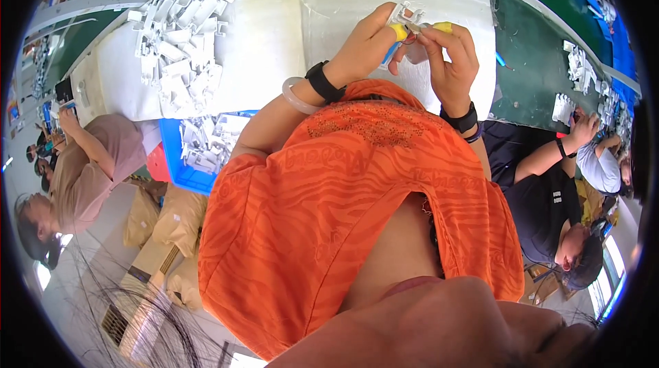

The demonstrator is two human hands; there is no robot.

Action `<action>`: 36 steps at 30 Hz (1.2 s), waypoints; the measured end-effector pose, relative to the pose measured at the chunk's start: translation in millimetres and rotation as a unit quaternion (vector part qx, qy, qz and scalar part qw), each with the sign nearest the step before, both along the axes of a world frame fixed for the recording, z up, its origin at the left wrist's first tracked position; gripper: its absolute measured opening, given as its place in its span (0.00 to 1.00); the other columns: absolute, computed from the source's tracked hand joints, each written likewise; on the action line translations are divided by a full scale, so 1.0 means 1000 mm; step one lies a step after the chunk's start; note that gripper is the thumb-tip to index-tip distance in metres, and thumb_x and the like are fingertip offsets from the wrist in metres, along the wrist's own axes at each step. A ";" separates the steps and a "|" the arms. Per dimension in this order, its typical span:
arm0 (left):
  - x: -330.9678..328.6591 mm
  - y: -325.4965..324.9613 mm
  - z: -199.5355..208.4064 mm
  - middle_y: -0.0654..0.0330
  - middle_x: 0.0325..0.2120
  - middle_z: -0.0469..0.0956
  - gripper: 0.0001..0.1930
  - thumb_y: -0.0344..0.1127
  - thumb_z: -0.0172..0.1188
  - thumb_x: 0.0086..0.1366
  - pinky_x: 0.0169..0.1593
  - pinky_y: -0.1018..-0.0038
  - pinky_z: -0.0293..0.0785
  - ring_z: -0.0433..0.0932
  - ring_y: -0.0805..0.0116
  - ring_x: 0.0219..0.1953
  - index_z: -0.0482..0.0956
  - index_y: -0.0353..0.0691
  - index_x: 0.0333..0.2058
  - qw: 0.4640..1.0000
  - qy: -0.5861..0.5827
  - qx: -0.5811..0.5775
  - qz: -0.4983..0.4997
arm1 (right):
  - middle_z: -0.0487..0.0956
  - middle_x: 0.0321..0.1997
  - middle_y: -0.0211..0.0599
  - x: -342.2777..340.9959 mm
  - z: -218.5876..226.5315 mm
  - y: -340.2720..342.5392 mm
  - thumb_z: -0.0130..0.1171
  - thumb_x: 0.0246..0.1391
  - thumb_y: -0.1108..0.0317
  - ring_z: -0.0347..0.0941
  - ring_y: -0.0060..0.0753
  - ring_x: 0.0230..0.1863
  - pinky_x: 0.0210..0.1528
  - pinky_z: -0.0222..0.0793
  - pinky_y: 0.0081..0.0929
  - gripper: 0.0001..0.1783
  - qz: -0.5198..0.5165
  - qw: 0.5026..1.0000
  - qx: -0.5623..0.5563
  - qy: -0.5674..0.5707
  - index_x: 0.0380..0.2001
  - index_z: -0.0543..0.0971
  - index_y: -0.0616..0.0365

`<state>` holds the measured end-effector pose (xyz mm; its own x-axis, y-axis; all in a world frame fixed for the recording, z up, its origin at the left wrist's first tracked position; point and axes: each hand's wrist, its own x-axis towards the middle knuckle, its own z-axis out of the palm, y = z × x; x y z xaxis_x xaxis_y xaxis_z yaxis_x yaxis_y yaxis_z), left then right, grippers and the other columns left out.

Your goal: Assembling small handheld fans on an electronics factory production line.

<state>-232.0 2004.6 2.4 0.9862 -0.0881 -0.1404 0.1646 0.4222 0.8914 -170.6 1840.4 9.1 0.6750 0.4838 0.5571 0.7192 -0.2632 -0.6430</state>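
Observation:
Over the white-covered table, my left hand (371,40) grips a small white plastic part (410,12) with clips and cut-outs. Yellow tape wraps a fingertip on each hand. My right hand (452,59) meets the left at the part, thumb and forefinger pinched at its lower edge. What sits between those fingertips is too small to make out. A blue piece (390,56) shows beneath my left fingers; its kind is unclear. To the left lies a heap of similar white plastic parts (185,45).
A blue bin (180,177) of white parts stands below the table's left side. A blue pen-like tool (501,60) lies on the green surface at right. Co-workers sit left (96,169) and right (549,196), with more white parts (581,69) at the right.

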 end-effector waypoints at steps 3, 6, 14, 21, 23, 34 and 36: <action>-0.001 -0.003 -0.001 0.56 0.23 0.72 0.18 0.32 0.37 0.64 0.23 0.76 0.71 0.71 0.71 0.20 0.63 0.36 0.51 1.000 -0.027 0.014 -0.003 | 0.75 0.33 0.37 -0.001 0.000 0.002 0.63 0.42 0.81 0.73 0.34 0.34 0.34 0.69 0.25 0.13 0.007 1.000 0.008 0.011 0.34 0.80 0.57; -0.003 -0.002 0.001 0.57 0.25 0.72 0.18 0.32 0.36 0.64 0.25 0.77 0.72 0.71 0.72 0.22 0.62 0.37 0.52 1.000 -0.027 0.008 -0.012 | 0.74 0.33 0.36 -0.002 -0.001 0.003 0.63 0.42 0.81 0.73 0.33 0.33 0.32 0.69 0.23 0.13 0.009 1.000 0.012 0.007 0.34 0.80 0.57; -0.005 -0.004 0.002 0.57 0.36 0.71 0.20 0.31 0.35 0.64 0.29 0.79 0.73 0.71 0.74 0.31 0.60 0.35 0.54 0.999 -0.049 0.012 -0.009 | 0.73 0.33 0.36 -0.004 0.001 0.002 0.63 0.41 0.82 0.73 0.30 0.32 0.30 0.70 0.21 0.14 0.021 0.998 0.041 0.032 0.34 0.80 0.58; -0.008 -0.006 -0.001 0.57 0.38 0.71 0.22 0.29 0.34 0.61 0.31 0.81 0.73 0.71 0.75 0.32 0.60 0.33 0.54 0.996 -0.069 0.053 -0.001 | 0.74 0.34 0.35 0.002 -0.005 -0.003 0.64 0.41 0.82 0.73 0.29 0.33 0.31 0.70 0.21 0.14 0.042 0.999 0.028 0.002 0.34 0.80 0.58; -0.008 -0.006 -0.003 0.57 0.38 0.71 0.22 0.29 0.34 0.61 0.30 0.81 0.73 0.71 0.75 0.32 0.60 0.33 0.54 0.996 -0.068 0.059 -0.003 | 0.74 0.34 0.35 0.002 -0.006 -0.004 0.64 0.41 0.82 0.73 0.29 0.33 0.31 0.70 0.21 0.13 0.048 0.998 0.029 0.002 0.34 0.80 0.58; -0.008 -0.006 -0.007 0.59 0.36 0.71 0.22 0.31 0.37 0.64 0.26 0.83 0.70 0.71 0.77 0.27 0.61 0.34 0.56 0.985 -0.117 0.129 -0.003 | 0.74 0.31 0.37 0.001 -0.003 -0.001 0.64 0.41 0.81 0.72 0.33 0.32 0.30 0.68 0.23 0.13 0.030 0.999 0.017 -0.008 0.33 0.79 0.58; -0.008 -0.011 -0.003 0.62 0.31 0.72 0.21 0.34 0.41 0.67 0.24 0.85 0.68 0.70 0.79 0.23 0.60 0.36 0.58 0.979 -0.136 0.148 0.021 | 0.74 0.31 0.37 0.001 -0.001 -0.001 0.64 0.41 0.81 0.71 0.33 0.32 0.30 0.68 0.23 0.12 0.029 0.999 0.014 -0.012 0.33 0.79 0.58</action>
